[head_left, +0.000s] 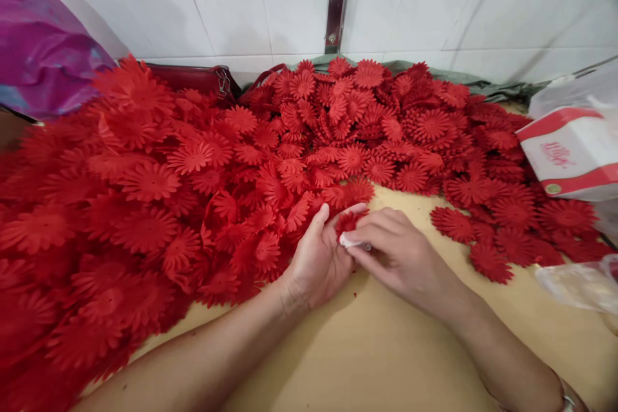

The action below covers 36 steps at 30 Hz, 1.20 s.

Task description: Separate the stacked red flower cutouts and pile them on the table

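My left hand [323, 264] is turned palm up with its thumb raised. A red artificial flower piece [355, 217] with narrow petals lies against its fingers, partly covered by my right hand. My right hand [403, 251] is closed in a pinch over the left palm, touching or close to that flower piece. White wrapping [348, 241] covers one of its fingertips. A small dark, shiny spot shows between its fingers, too small to name. Loose red flower pieces [147, 180] are heaped just left of and behind my hands.
More red flower pieces [514, 212] lie at the right on the pale tabletop [367, 347]. A white and red box [570, 151] in clear plastic stands at the right edge. A dark red bag [186, 77] sits by the tiled wall [290, 0]; purple fabric [43, 38] is at left.
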Tool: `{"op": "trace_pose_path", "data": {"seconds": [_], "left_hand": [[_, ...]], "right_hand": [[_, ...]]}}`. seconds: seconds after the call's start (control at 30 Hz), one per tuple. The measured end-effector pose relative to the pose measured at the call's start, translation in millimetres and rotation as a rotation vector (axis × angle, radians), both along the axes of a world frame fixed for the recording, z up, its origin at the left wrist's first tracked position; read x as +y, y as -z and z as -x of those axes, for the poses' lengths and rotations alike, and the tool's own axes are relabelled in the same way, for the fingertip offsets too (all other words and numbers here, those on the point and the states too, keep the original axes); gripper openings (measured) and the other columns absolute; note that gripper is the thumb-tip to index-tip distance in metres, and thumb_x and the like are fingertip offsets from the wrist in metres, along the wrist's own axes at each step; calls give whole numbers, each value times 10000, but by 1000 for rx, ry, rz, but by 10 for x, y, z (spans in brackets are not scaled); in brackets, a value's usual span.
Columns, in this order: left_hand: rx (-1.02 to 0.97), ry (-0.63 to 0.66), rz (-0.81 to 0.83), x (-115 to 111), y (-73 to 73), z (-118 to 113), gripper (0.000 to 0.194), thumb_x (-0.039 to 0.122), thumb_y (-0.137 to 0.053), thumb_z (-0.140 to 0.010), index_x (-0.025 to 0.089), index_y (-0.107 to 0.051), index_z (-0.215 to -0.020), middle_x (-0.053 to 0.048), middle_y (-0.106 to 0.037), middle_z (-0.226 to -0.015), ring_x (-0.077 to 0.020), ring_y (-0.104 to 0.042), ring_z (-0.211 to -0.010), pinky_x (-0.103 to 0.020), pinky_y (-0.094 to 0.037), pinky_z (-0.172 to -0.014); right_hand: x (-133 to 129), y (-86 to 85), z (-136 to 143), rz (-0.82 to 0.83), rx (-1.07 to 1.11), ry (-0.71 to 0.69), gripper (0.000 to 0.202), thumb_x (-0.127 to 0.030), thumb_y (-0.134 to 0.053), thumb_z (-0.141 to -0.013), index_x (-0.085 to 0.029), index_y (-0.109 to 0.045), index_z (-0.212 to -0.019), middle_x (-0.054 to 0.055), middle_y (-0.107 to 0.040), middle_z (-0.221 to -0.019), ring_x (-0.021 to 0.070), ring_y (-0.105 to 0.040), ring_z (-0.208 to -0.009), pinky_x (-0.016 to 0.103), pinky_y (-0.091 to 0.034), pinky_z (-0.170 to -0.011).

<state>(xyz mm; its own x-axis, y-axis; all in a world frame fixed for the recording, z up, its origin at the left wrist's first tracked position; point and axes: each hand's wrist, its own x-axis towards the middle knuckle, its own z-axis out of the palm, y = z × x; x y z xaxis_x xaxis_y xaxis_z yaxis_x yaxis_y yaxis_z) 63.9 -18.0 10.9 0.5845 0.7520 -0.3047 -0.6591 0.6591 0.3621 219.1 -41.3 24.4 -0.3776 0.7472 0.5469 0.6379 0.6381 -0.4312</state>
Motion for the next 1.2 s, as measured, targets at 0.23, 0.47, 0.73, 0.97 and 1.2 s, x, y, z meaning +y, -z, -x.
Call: {"op": "trace_pose_path", "data": {"seconds": [0.23, 0.47, 0.73, 0.97, 1.2], "left_hand": [[-12, -7, 18, 6, 11, 23, 461, 341, -318, -968, 114, -687, -1124, -129, -715, -957, -230, -674, -924, -379, -537, -861], [-35, 13, -1, -22, 16, 51, 310, 157, -567, -822, 109, -711, -1093, -29, -613, -782, -109, -572, -688, -240, -486, -692], [166, -160, -118, -40, 50, -19, 293, 166, -840, -742, 216, -700, -995, 15, -695, -912, -102, -649, -844, -243, -491, -817], [180, -234, -102, -27, 18, -6, 263, 247, -822, -786, 199, -688, -1007, 11, -696, -951, -90, -655, -836, -207, -503, -738], [179, -189, -172, -17, 44, 29, 405, 92, -817, -734, 199, -694, -1105, 42, -656, -874, -60, -647, -799, -218, -523, -846]], "right_hand": [[29, -27, -114, -149, 229, 214, 226, -102, -700, -873, -222, -695, -1065, 53, -709, -973, 188, -655, -892, 360, -537, -805], [22, -73, -152, -191, 322, 369, 198, -136, -722, -858, -229, -722, -1033, 56, -710, -946, 193, -655, -845, 362, -529, -755], [-13, -110, -106, -161, 468, 323, 220, -117, -724, -854, -247, -727, -1032, 48, -692, -936, 196, -653, -870, 372, -524, -758], [9, -9, -8, -70, 181, 137, 222, -113, -711, -875, -253, -696, -1046, 37, -710, -959, 194, -664, -914, 375, -542, -829], [71, 75, -50, 68, 243, 209, 70, -178, -650, -925, -217, -656, -983, 48, -654, -966, 167, -613, -857, 334, -523, -775]]}}
